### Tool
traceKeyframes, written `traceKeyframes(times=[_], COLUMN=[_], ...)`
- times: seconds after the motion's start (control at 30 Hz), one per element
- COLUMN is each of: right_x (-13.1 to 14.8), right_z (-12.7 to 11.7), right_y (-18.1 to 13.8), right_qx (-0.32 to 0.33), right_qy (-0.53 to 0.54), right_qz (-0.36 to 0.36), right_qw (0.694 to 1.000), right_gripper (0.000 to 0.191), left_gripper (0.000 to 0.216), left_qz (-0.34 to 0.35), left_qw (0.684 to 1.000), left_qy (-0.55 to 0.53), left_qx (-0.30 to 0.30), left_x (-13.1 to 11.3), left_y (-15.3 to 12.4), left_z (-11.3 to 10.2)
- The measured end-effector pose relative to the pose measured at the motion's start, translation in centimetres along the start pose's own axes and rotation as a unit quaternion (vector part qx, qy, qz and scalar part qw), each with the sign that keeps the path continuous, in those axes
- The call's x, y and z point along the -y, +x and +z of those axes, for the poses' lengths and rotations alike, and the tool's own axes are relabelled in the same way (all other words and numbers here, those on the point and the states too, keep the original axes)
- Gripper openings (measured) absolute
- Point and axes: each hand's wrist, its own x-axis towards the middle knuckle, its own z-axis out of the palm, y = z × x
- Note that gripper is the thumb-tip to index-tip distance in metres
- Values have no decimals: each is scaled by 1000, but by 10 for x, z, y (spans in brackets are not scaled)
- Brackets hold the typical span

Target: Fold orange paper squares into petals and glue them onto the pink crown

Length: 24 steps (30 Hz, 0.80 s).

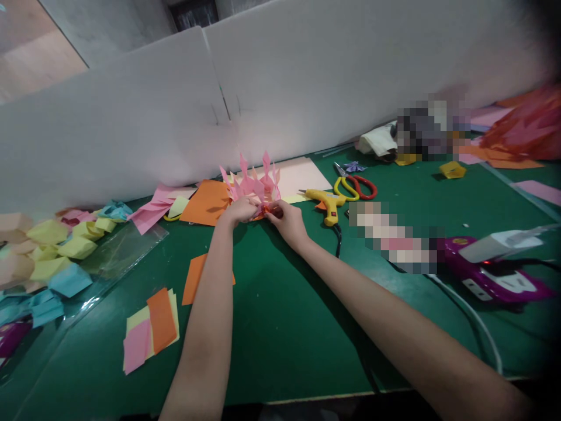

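Note:
My left hand [245, 210] and my right hand [288, 223] meet in the middle of the table, fingers closed in a pinch. Between their fingertips is a small orange-red paper piece [265, 209], whose shape is partly hidden by the fingers. Just behind the hands stands a pink folded-paper ornament [252, 186] with several pointed tips. Orange paper sheets [205, 203] lie left of it, and a pale pink sheet [304, 175] lies behind to the right. A yellow glue gun [326, 200] rests right of my right hand, beside scissors [357, 186] with yellow and red handles.
Folded paper pieces [56, 245] in yellow, peach and blue pile up on the left near clear plastic [127, 257]. Paper slips [151, 330] lie front left. A purple power strip [491, 275] with a white cable sits right. A white panel [350, 76] closes off the back.

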Motion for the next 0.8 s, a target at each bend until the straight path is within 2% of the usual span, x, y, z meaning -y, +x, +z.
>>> traceKeyframes(times=[0.43,0.67,0.8], right_x=[3,7,8], right_z=[-3,-4,-4], right_y=[0,0,0], right_qx=[-9,-24,-23], right_qy=[3,-17,-35], right_qz=[19,18,18], right_qw=[1000,999,999], right_gripper=[19,14,16], left_gripper=[19,26,22], left_qz=[0,19,22], left_qw=[1000,999,999], left_qy=[-3,-21,-33], left_qx=[-6,-28,-20], left_x=[0,12,18], left_y=[-2,3,6], left_z=[-4,-8,-11])
